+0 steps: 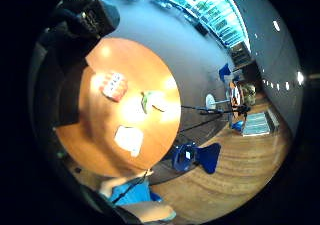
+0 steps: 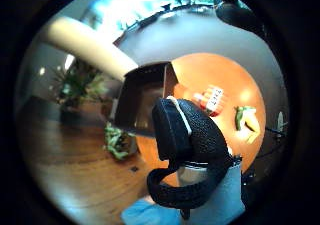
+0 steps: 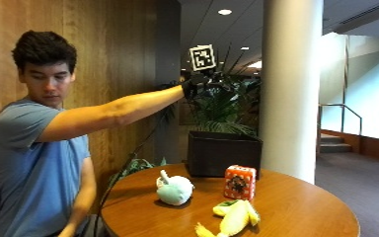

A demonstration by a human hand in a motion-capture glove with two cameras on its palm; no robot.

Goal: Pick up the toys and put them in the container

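Observation:
Three toys lie on the round wooden table (image 3: 308,212): a pale green and white round plush (image 3: 174,189), a red box-shaped toy (image 3: 240,182) and a yellow and green plush (image 3: 237,218) near the front edge. A dark box container (image 3: 223,154) stands at the table's back edge. My gloved right hand (image 3: 195,85) is raised high on an outstretched arm, above and a little left of the container, holding nothing, its fingers loosely curled. From the palm I look down on the red toy (image 1: 113,85), the yellow-green plush (image 1: 150,101), the pale plush (image 1: 129,138) and the container (image 2: 145,97).
A white pillar (image 3: 292,84) rises behind the table on the right. A potted plant (image 3: 225,106) stands behind the container, and a wood-panelled wall (image 3: 110,49) runs along the left. A blue chair (image 1: 192,157) stands on the floor beside the table.

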